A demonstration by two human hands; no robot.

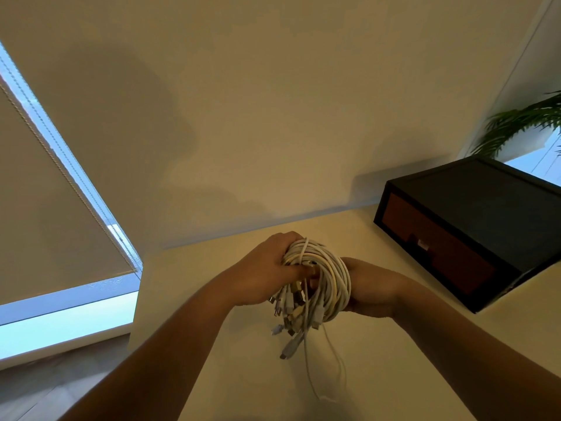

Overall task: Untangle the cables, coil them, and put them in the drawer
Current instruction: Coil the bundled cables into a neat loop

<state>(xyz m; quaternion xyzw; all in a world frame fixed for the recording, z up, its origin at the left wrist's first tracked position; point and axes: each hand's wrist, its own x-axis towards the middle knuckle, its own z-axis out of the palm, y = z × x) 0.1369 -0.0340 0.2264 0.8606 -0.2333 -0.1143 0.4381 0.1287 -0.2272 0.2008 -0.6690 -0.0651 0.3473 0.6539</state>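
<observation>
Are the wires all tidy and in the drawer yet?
Not yet. Nothing looks done: the white cables are one tangled bunch, plugs dangling. Both the left hand and right hand grip it above the table. Still to do: untangle, coil, open the shut drawer.

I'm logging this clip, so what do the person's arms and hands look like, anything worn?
The left forearm and right forearm are bare, with no sleeves in view. The left hand and right hand wear no gloves; no watch, bracelet or ring is visible.
</observation>
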